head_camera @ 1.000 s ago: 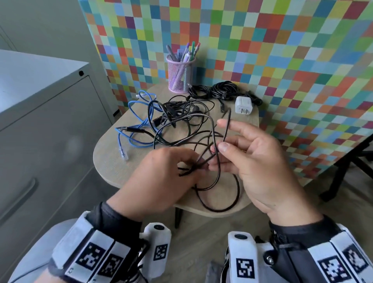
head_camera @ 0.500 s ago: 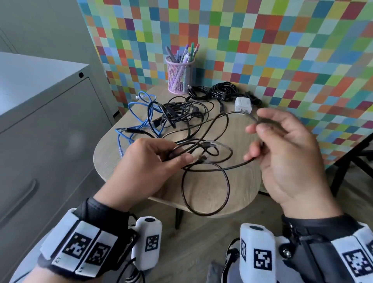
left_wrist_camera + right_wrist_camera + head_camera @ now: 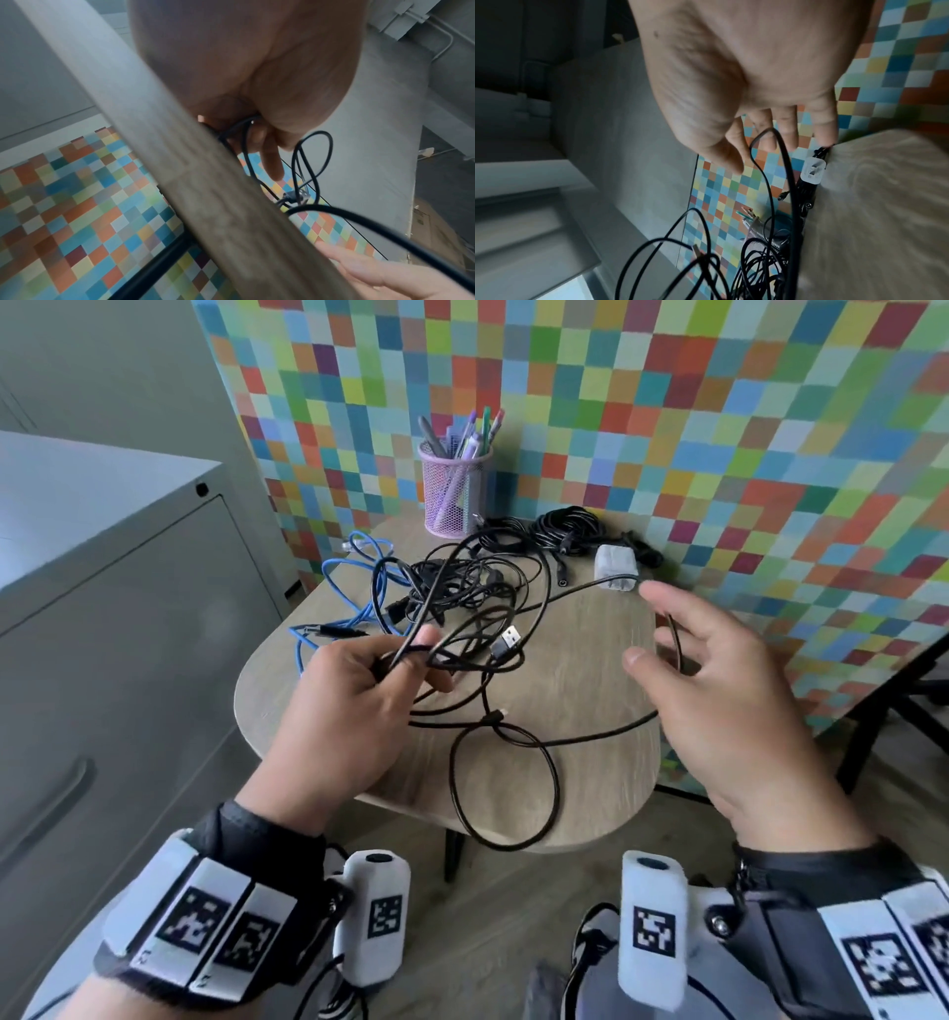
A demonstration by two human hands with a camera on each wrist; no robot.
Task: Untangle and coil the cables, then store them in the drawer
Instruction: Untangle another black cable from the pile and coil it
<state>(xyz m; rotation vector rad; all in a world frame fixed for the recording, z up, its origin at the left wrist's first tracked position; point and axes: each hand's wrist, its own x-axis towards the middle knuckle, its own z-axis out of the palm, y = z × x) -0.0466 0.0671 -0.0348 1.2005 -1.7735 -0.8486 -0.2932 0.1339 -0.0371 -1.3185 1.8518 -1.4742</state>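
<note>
Over the table [image 3: 580, 711], left hand [image 3: 354, 706] pinching black cable [image 3: 506, 747], fingertips hidden, right hand [image 3: 719, 690] spread.

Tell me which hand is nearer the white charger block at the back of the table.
Right. The right hand hovers with its fingertips just in front of the white charger; the left hand grips black cable loops across the table.

— What does your left wrist see?

— My left hand [image 3: 257, 60] fills the top, its grip curled round a few strands of black cable [image 3: 312, 162]. One finger [image 3: 272, 162] points down past them.

— And the cable below?

— It hangs in a narrow loop, with a plug [image 3: 298, 195] dangling at the bottom, and a thicker strand runs off to the lower right.

— Anything else?

— The wooden desk [image 3: 205, 182] edge cuts across diagonally, close to my fingers. My right hand [image 3: 385, 276] shows at the bottom right, fingers straight. A colourful checked wall [image 3: 64, 203] sits behind.
</note>
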